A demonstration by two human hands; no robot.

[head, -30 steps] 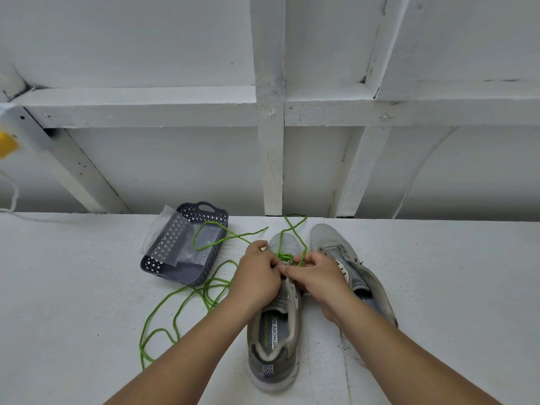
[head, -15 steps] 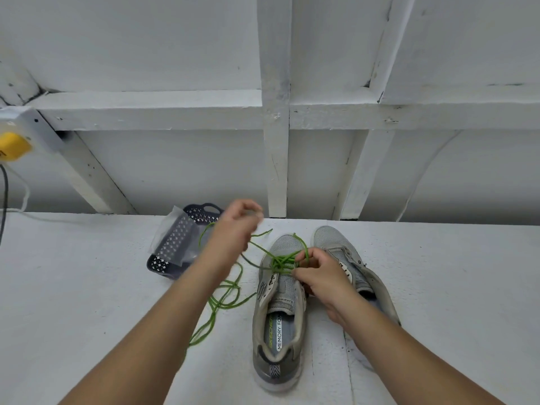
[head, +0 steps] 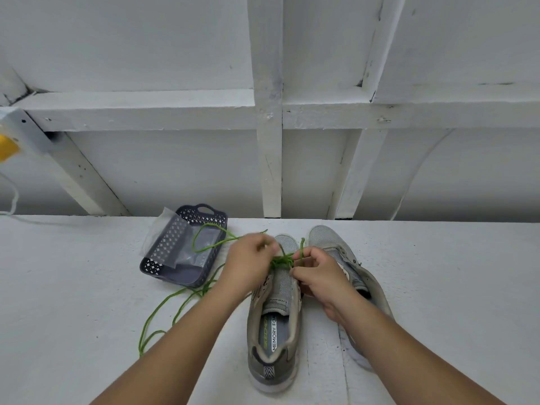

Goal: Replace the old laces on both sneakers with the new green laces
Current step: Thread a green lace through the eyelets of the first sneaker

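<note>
Two grey sneakers stand side by side on the white surface, toes pointing away. A green lace (head: pixel 282 260) is threaded through the front eyelets of the left sneaker (head: pixel 276 323). My left hand (head: pixel 248 266) pinches a strand of that lace just left of the toe; it is blurred. My right hand (head: pixel 318 273) pinches the other strand at the right eyelets, and its wrist covers part of the right sneaker (head: pixel 347 258). Loose green lace (head: pixel 163 314) trails in loops to the left across the surface.
A dark perforated plastic basket (head: pixel 152 266) with a clear plastic bag (head: pixel 159 226) in it lies left of the sneakers, and a loop of lace crosses it. A white framed wall rises behind. A yellow object (head: pixel 6 147) and a cord are at the far left edge.
My left hand, which had pulled the lace up and to the left, has come back down to the toe of the left sneaker. My right hand stayed at the eyelets.
</note>
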